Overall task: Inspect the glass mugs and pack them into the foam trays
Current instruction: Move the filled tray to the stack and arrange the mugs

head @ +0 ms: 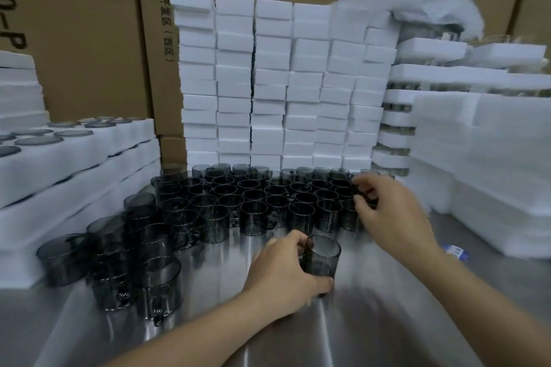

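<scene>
While the left hand [280,274] curls round one smoky grey glass mug [323,259] standing near the front middle of the brushed steel table [387,322], the right hand [390,214] pinches a second grey mug [348,214] at the right end of the massed upright mugs [253,199] mid-table; blur hides whether by rim or handle. Picking for inspection seems the step in hand. Next, each mug likely needs turning to the light, then carrying to the white foam trays [74,164] stacked along the left edge, where the top tray's round pockets already show dark rims.
</scene>
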The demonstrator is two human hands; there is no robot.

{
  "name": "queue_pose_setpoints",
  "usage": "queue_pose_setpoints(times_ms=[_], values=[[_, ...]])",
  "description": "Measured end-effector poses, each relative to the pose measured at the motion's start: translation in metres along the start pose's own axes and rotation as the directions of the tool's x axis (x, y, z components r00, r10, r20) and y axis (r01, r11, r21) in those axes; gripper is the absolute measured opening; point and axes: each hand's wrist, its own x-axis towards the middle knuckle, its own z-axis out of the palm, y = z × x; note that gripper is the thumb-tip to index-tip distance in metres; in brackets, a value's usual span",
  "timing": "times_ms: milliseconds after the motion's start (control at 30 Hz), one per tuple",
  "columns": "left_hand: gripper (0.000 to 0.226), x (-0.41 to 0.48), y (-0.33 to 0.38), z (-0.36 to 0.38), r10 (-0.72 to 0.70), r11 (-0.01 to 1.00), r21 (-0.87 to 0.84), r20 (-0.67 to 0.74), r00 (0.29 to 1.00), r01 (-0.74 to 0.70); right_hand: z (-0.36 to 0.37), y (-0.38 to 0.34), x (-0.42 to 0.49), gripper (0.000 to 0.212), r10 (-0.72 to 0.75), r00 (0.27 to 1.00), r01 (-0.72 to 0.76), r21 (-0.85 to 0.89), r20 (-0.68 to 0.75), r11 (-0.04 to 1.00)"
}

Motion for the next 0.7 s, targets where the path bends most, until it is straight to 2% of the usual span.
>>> queue_pose_setpoints(times_ms=[100,200,233,300,367,400,433,500,633,700], values=[[0.056,0.001,0.000,0.000,0.007,0.999,0.042,0.016,1.000,-0.008,-0.053,-0.005,0.054,0.040,-0.074,0.991,0.048,-0.214,-0.116,0.976],[0.056,0.001,0.000,0.000,0.018,0.999,0.046,0.011,1.000,-0.018,-0.115,0.002,0.114,0.045,-0.123,0.971,-0.004,-0.524,-0.207,0.852],[0.056,0.001,0.000,0.000,0.025,0.999,0.047,0.005,1.000,-0.025,-0.134,0.009,0.131,0.044,-0.090,0.973,-0.060,-0.605,-0.214,0.794],[0.055,0.000,0.002,0.000,0.031,0.999,0.043,-0.002,1.000,-0.031,-0.162,0.031,0.155,0.043,0.093,0.976,-0.211,-0.735,-0.199,0.644],[0.054,0.000,0.002,0.001,0.027,0.999,0.037,-0.009,1.000,-0.027,-0.178,0.054,0.164,0.048,0.354,0.927,-0.313,-0.772,-0.123,0.553],[0.054,0.000,0.002,0.001,0.028,0.999,0.041,-0.011,1.000,-0.027,-0.181,0.064,0.164,0.051,0.447,0.893,-0.315,-0.791,-0.059,0.524],[0.055,0.000,0.001,0.002,0.031,0.998,0.048,-0.011,0.999,-0.030,-0.182,0.072,0.164,0.051,0.488,0.873,-0.301,-0.811,-0.022,0.502],[0.055,0.000,0.002,0.003,0.035,0.998,0.059,-0.009,0.999,-0.035,-0.185,0.082,0.167,0.040,0.466,0.884,-0.259,-0.850,-0.018,0.458],[0.053,0.002,0.002,0.003,0.021,1.000,0.001,-0.029,0.999,-0.021,-0.198,0.061,0.175,0.034,0.348,0.937,-0.210,-0.839,-0.026,0.502],[0.050,0.003,0.002,0.003,0.018,0.985,-0.168,-0.065,0.998,-0.029,-0.202,0.026,0.172,0.030,0.250,0.967,-0.179,-0.799,-0.037,0.574]])
